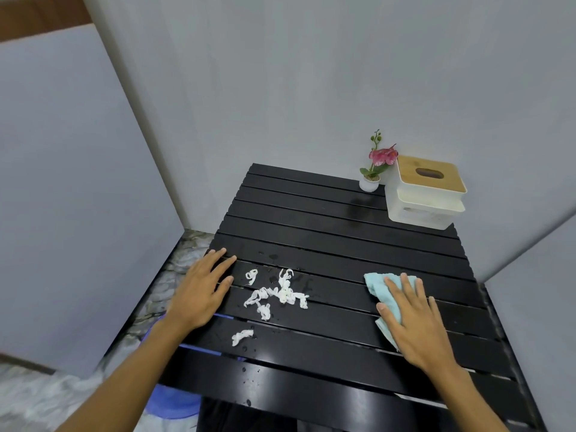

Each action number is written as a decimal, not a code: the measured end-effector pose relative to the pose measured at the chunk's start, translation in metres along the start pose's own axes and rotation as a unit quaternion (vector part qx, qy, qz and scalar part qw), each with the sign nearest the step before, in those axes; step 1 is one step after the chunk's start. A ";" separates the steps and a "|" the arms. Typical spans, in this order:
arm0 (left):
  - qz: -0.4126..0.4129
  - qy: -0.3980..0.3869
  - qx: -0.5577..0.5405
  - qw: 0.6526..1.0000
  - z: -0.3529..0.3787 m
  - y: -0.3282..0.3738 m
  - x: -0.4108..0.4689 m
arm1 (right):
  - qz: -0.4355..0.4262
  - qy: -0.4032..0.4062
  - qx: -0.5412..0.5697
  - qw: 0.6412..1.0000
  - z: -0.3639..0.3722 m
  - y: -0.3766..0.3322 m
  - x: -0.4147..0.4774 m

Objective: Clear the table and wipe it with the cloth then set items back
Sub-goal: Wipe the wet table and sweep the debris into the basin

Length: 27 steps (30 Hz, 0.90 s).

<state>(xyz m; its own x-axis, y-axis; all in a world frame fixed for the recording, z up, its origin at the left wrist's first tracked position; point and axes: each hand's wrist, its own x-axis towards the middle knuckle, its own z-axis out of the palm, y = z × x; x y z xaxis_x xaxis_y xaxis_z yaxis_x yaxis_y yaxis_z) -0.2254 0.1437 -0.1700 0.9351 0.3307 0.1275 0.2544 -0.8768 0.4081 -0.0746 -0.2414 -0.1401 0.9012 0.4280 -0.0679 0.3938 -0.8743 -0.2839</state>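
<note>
**Cloth on the right, scraps to its left, corner not yet cleared**

At the left edge of the black slatted table [343, 241] the left hand [199, 294] lies flat, fingers spread and pointing up the slats, its grip open and holding nothing. Just to its right sits a loose scatter of white paper scraps [274, 294] among water drops, with one stray scrap [242, 337] nearer the front edge. Further right, the right hand [414, 319] presses palm-down on the light blue cloth [378, 286]; the fingers are laid out flat on it rather than curled around it. The cloth pokes out beyond the fingertips and below the thumb.

The scraps lie directly left of the cloth, along the line of the slats, so a sweep leftward would probably gather them toward the empty left hand, which is the nearer one.

In the far right corner stand a small potted flower [374, 169] and, touching it, a white tissue box [427, 194] with a wooden lid. No writing or brand is legible anywhere.
</note>
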 end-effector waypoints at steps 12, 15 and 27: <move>-0.006 0.008 0.007 1.000 0.003 -0.002 0.001 | 0.034 0.027 -0.025 0.999 0.020 -0.040 0.075; -0.009 0.001 -0.005 1.000 -0.002 -0.007 0.011 | 0.013 0.024 -0.031 0.999 0.022 -0.052 0.102; -0.014 -0.010 -0.015 1.000 0.005 -0.010 0.031 | -0.202 -0.044 -0.012 0.978 0.034 -0.107 0.176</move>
<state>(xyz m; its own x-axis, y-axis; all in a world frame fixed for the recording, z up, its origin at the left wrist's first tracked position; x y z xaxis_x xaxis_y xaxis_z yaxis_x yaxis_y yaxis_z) -0.1979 0.1614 -0.1747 0.9322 0.3485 0.0981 0.2741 -0.8564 0.4376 0.0354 -0.0648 -0.1537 0.6529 0.7565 -0.0380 0.7193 -0.6349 -0.2819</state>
